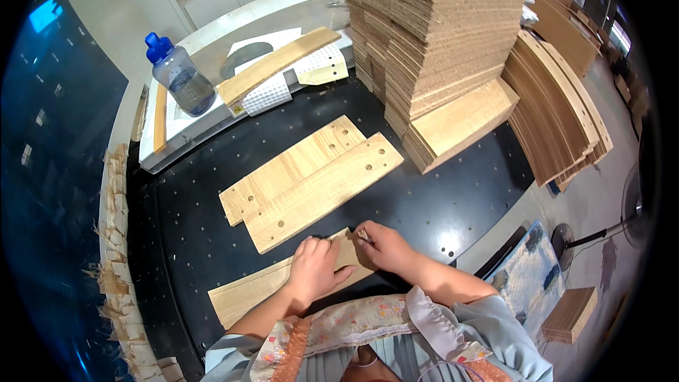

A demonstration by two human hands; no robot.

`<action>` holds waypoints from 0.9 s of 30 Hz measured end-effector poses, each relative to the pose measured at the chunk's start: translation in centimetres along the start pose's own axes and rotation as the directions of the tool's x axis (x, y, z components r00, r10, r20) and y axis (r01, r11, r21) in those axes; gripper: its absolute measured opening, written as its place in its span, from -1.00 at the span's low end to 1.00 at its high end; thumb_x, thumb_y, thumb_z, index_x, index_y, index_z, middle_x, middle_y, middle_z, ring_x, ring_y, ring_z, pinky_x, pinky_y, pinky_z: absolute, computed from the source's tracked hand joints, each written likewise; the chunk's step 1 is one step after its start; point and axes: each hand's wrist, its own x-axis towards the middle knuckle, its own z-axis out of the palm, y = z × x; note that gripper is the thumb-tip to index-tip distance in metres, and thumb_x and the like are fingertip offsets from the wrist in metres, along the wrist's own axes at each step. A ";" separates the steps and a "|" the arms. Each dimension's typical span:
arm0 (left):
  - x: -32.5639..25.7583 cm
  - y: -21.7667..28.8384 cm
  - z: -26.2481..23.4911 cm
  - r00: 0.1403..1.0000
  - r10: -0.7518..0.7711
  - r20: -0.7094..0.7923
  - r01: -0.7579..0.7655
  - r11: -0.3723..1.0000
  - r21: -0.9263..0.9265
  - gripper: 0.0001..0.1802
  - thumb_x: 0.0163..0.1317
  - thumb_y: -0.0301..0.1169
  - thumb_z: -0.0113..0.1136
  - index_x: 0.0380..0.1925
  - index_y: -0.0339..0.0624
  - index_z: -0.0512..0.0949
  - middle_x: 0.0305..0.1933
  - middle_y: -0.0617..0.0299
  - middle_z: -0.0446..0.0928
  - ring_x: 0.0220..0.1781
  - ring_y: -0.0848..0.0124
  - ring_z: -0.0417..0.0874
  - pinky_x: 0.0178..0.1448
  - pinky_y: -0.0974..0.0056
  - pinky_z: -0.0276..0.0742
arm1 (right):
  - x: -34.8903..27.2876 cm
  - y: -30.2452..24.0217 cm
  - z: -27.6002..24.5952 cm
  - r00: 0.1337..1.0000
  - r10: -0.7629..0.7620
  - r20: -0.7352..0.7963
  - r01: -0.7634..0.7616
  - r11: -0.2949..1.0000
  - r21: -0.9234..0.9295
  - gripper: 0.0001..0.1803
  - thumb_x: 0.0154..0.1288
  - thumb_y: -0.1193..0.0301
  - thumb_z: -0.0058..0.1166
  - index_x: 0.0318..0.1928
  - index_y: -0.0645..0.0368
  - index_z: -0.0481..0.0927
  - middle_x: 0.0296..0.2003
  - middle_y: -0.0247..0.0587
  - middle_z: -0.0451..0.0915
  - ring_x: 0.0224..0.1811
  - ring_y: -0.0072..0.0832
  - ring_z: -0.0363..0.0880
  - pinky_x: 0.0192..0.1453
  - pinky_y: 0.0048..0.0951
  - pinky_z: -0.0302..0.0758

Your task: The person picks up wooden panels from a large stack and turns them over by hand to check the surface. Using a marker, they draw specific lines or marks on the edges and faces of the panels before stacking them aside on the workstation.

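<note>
At the near edge of the black perforated bench (438, 205), the left hand (313, 269) presses flat on a long pale wooden plank (247, 293) while the right hand (382, 246) pinches a small tool at its end, seemingly marking it, so the plank must next be kept from shifting.

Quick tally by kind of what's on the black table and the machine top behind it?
Drilled boards lying loose on the black table: 3 (two overlapped, one under both hands)
Tall board stacks: 1
Plank on the machine top: 1
Blue-capped bottles: 1
Total: 6
</note>
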 end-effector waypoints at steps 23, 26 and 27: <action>-0.3 -4.5 2.5 0.958 0.273 0.086 -0.228 0.909 -0.350 -0.50 0.05 -0.32 0.00 0.05 -0.22 0.36 -0.03 0.20 0.39 0.05 0.34 0.41 -0.01 0.31 0.38 | 36.9 -9.4 6.3 0.988 0.141 0.063 -0.148 0.980 0.132 -0.45 0.21 0.55 0.01 0.21 0.16 0.19 -0.37 -0.20 0.44 -0.52 -0.53 0.42 -0.57 -0.53 0.36; -0.6 -5.1 4.5 0.942 0.328 -0.071 -0.333 0.885 -0.326 -0.54 0.04 -0.39 -0.02 0.02 -0.22 0.38 -0.03 0.21 0.37 0.00 0.38 0.43 -0.05 0.32 0.43 | 41.5 -10.3 8.0 0.983 0.182 0.001 -0.176 0.952 0.250 -0.39 0.11 0.72 -0.15 0.23 0.18 0.18 -0.34 -0.12 0.47 -0.45 -0.47 0.44 -0.46 -0.44 0.43; -0.7 -5.3 5.9 0.926 0.332 -0.179 -0.375 0.863 -0.340 -0.57 0.01 -0.41 -0.02 -0.04 -0.22 0.39 -0.03 0.24 0.35 -0.07 0.40 0.43 -0.09 0.34 0.47 | 42.9 -10.3 8.6 0.984 0.175 -0.016 -0.169 0.967 0.192 -0.37 0.11 0.72 -0.15 0.25 0.17 0.16 -0.32 -0.08 0.47 -0.44 -0.45 0.45 -0.44 -0.41 0.45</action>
